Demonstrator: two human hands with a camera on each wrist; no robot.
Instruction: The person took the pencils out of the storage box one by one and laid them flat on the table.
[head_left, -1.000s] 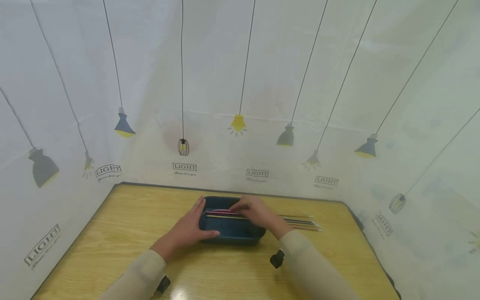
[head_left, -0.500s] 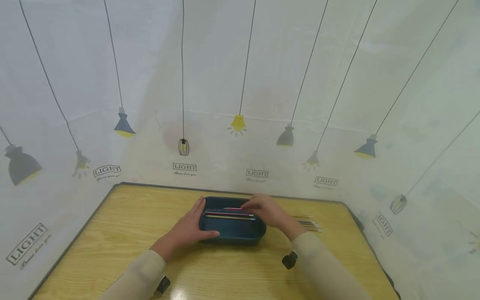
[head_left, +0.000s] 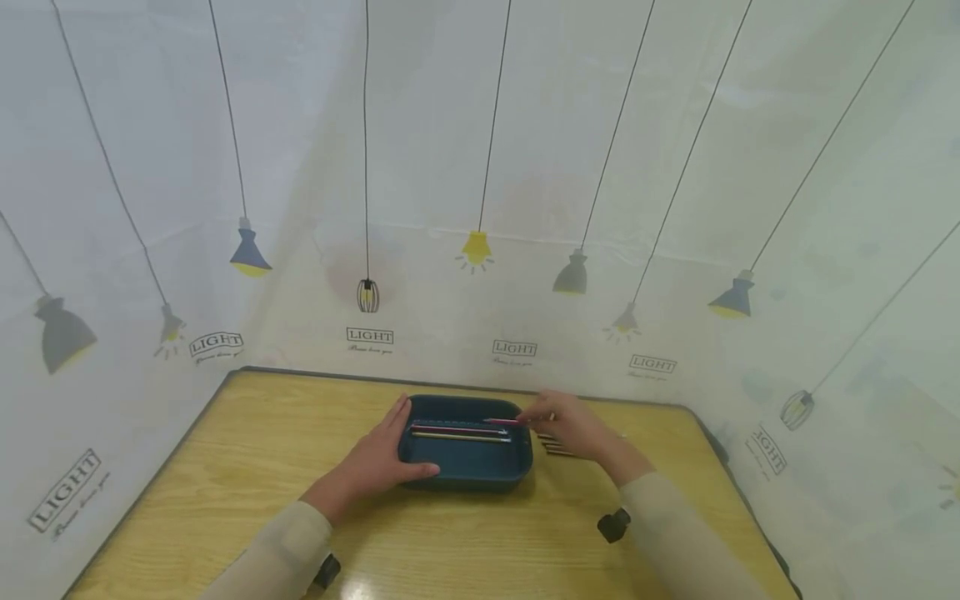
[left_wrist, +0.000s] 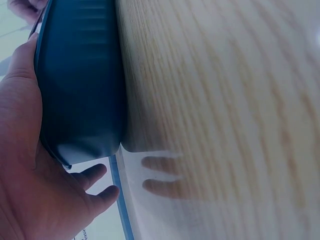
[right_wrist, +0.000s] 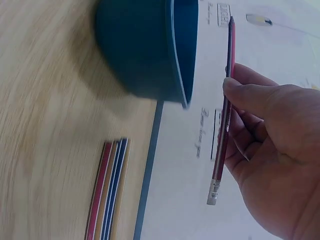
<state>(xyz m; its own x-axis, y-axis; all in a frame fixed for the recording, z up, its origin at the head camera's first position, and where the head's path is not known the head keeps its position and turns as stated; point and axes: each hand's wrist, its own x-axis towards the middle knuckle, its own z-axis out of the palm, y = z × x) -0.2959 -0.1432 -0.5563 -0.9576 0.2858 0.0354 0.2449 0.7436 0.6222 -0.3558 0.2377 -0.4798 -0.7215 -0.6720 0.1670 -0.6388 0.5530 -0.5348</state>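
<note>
A dark blue plastic bin [head_left: 450, 481] sits on the wooden table. My left hand [head_left: 382, 450] rests against its left end, thumb along the near rim and fingers straight along the side; two fingertips stand free of the wall in the left wrist view. Above the bin's right end, my right hand [head_left: 573, 425] pinches a dark red pencil [right_wrist: 223, 135] between thumb and fingers, its silver-banded eraser end pointing away from the bin. Inside the bin lie a dark red pencil [head_left: 457, 430] and a yellow pencil [head_left: 461, 437], side by side.
Several pencils [right_wrist: 107, 190] lie close together on the table right of the bin, partly hidden by my right hand in the head view. Behind the table hangs a white sheet [head_left: 420, 250] printed with lamps. The table's dark far edge [head_left: 315, 374] runs beneath it.
My right hand has moved right with the pencil, from over the middle of the bin to its right end. The pencils lying inside now show more fully. The left hand stays in place.
</note>
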